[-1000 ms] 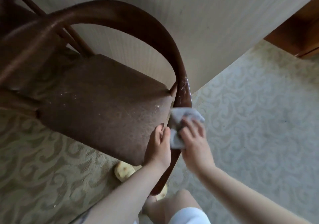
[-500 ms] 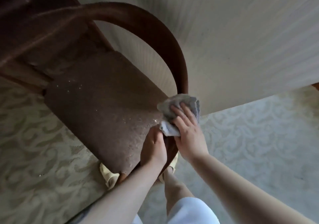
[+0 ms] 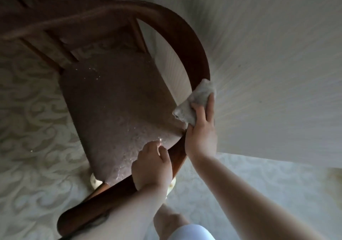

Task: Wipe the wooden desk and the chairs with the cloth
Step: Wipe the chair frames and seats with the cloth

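Observation:
A dark wooden chair with a curved arm rail and a brown seat speckled with pale crumbs fills the left and middle of the head view. My right hand presses a crumpled grey cloth against the curved rail on the chair's right side, fingers wrapped round the cloth. My left hand grips the lower end of the same rail at the seat's front corner. The desk is out of sight.
A pale striped wall stands right behind the chair's right side. Patterned beige carpet covers the floor. My leg and a pale slipper show below the seat.
My right hand has slid the cloth up the curved rail, from near the seat's front corner to higher on the arm. My left hand kept its hold lower down. The view swung left.

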`<state>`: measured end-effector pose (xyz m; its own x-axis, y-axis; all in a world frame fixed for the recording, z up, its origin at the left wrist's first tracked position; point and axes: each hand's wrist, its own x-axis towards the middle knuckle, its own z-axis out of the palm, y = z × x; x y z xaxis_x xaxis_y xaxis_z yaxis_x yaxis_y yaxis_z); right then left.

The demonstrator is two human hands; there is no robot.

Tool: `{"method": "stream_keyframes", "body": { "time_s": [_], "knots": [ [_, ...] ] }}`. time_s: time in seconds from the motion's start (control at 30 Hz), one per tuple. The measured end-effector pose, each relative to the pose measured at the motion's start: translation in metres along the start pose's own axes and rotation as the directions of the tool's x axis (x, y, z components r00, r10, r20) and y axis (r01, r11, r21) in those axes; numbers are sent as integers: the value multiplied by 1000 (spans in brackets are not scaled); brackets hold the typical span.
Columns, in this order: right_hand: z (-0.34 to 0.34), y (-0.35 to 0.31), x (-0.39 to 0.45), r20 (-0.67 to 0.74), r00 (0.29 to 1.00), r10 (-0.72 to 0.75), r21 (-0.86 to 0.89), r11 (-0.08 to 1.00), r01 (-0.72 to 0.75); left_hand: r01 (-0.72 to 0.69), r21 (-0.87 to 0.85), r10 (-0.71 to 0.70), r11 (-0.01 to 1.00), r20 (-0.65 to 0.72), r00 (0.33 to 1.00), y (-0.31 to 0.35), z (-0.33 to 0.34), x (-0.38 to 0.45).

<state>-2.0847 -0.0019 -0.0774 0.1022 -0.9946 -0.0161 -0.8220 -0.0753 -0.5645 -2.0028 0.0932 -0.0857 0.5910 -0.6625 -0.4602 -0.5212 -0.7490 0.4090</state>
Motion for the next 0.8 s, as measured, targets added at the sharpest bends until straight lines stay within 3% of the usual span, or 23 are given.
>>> {"method": "stream_keyframes", "body": {
  "time_s": [0.13, 0.3, 0.43, 0.57, 0.6, 0.67, 0.7, 0.73, 0.8],
  "knots": [
    [-5, -2, 59, 38, 999, 37, -63, 997, -34, 8, 56, -7, 998, -20, 1000, 2, 4, 5],
    [-20, -25, 168, 235, 966, -106, -228, 960, 161, 6, 97, -5, 995, -16, 1000, 2, 4, 4],
    [-14, 7, 88, 73, 948, -310, -190, 929, 318, 12, 102, -14, 995, 25, 1000, 2, 5, 5],
    [-2, 35, -57, 189, 928, -321, -81, 937, 340, 11, 71, -14, 997, 44, 999, -2, 3, 3],
    [-2, 34, -84, 241, 897, -370, -89, 912, 400, 18, 31, -19, 999, 50, 999, -4, 0, 3],
    [-7, 39, -93, 356, 752, -554, -88, 781, 618, 8, -115, -3, 993, 48, 999, -12, -9, 1],
    [-11, 44, -80, 408, 676, -613, -90, 710, 698, -52, -163, 61, 985, 49, 997, -22, -14, 0],
    [-15, 46, -66, 436, 655, -617, -105, 688, 718, -151, -138, 161, 979, 59, 985, -35, -19, -4],
    [-17, 38, -59, 331, 811, -481, -108, 835, 540, -327, 15, 326, 945, 58, 944, -72, -31, -10]
  ]
}}
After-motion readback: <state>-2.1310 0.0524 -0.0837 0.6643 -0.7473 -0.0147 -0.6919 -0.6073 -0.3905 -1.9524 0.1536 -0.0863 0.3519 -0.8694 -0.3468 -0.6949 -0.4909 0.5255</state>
